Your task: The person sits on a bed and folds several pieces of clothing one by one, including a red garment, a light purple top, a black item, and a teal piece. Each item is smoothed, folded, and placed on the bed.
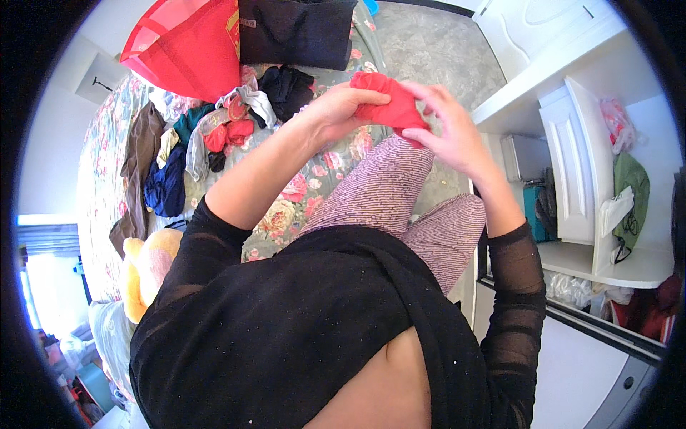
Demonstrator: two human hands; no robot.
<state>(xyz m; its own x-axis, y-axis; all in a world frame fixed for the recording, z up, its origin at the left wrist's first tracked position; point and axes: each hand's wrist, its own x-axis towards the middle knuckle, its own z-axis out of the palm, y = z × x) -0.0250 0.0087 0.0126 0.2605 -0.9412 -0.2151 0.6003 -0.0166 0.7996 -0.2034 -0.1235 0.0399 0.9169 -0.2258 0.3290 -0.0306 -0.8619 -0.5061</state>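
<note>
A small folded piece of red cloth [389, 107] is held up over my knees, its exact kind not clear. My left hand [344, 107] grips its left side, thumb lying across the front and the other fingers hidden behind. At the right edge of the cloth, my right hand [451, 129] has its thumb on the lower corner and its fingers curved round the upper side. To the left, a pile of loose clothes lies on the flowered bedspread [293, 187], with red pieces [230, 134], a dark blue one [164, 187] and a black one [286, 91].
A red bag [189, 53] and a black carrier bag [296, 32] stand at the bed's far end. Brown trousers [136, 164] lie along the left. A yellow plush toy [146, 268] sits beside my left elbow. An open white cabinet [572, 164] is on the right.
</note>
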